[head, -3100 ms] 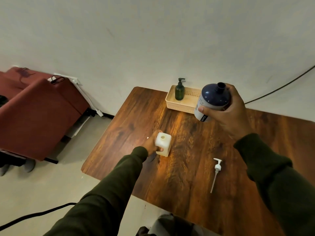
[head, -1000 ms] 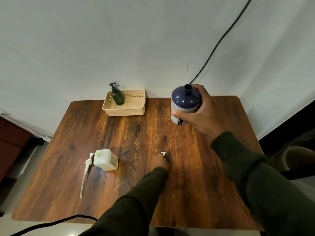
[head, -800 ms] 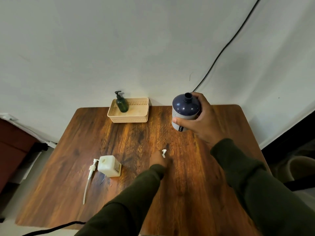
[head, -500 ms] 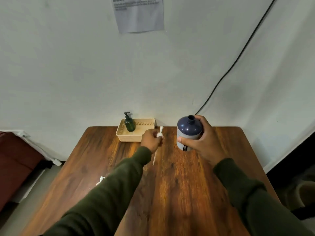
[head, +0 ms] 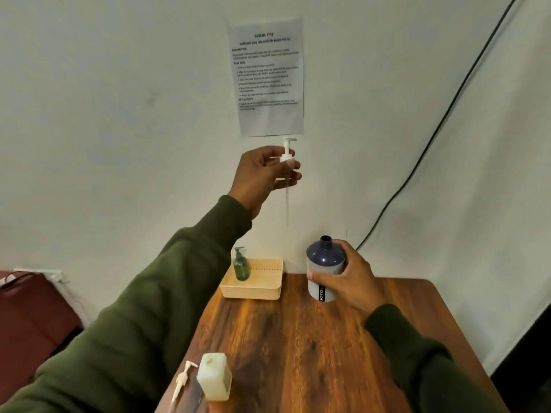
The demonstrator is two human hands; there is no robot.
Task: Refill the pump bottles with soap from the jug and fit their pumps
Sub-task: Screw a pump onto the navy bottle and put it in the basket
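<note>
My left hand (head: 262,174) is raised high in front of the wall and holds a white pump (head: 287,158) by its collar, the thin tube hanging straight down. Its tip ends well above and left of the open neck of a navy and white bottle (head: 325,268). My right hand (head: 348,281) grips that bottle upright at the far edge of the wooden table (head: 313,338). A small white square bottle (head: 214,381) with an open top stands near the table's front left edge. A second white pump (head: 182,381) lies beside it.
A beige basket (head: 259,286) sits at the table's back edge and holds a green pump bottle (head: 241,265). A printed sheet (head: 267,76) is taped to the wall. A black cable (head: 432,138) runs down the wall at the right. A dark red seat (head: 26,320) stands at the left.
My left hand picked the white pump off the table and lifted it high above the navy bottle. The right hand kept its hold on the bottle. The camera tilted upward.
</note>
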